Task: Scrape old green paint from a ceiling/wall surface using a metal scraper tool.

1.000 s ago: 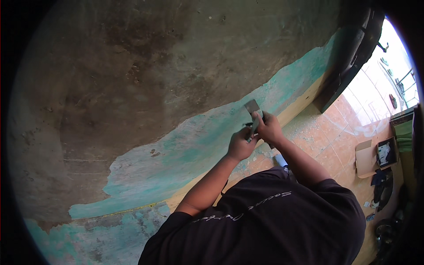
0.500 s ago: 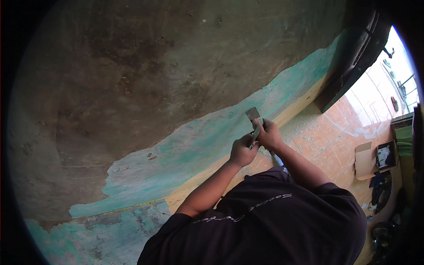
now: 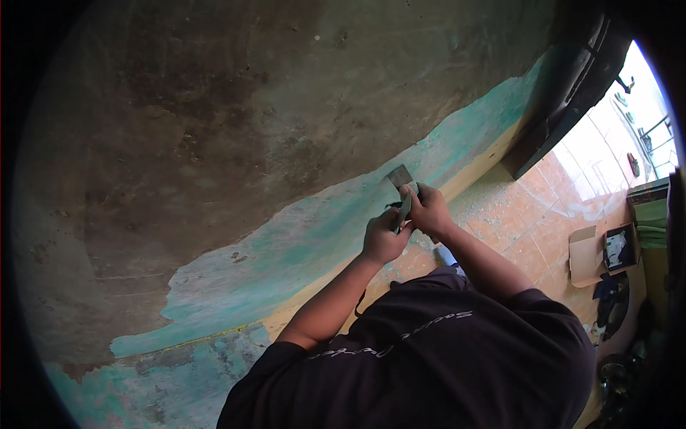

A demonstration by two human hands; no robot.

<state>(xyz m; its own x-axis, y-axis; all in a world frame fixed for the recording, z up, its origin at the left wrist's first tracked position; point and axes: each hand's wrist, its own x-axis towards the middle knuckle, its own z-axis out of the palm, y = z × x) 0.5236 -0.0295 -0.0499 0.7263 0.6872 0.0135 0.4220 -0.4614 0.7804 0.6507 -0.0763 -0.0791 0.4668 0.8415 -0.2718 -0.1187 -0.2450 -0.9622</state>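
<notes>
A scraper with a flat, wide grey blade [image 3: 401, 177] is gripped in my right hand [image 3: 430, 212], its blade pointing up and left in front of the wall. Close beside it, my left hand [image 3: 386, 237] pinches a narrow greyish flat piece [image 3: 404, 211], perhaps a second blade; its full shape is hidden by the fingers. The two hands nearly touch. Behind them runs a band of worn turquoise paint [image 3: 300, 232] on the wall, with bare grey-brown plaster [image 3: 214, 143] above it.
A pale yellow strip [image 3: 486, 159] edges the wall's foot. Orange floor tiles [image 3: 525, 229] carry scattered paint flakes. A dark door or panel [image 3: 564, 100] stands at the upper right, beside a bright opening. An open cardboard box [image 3: 586, 257] lies at the right.
Both hands have shifted slightly up and left together with the scraper and the flat piece. The whole view has also moved a little. The holds look the same.
</notes>
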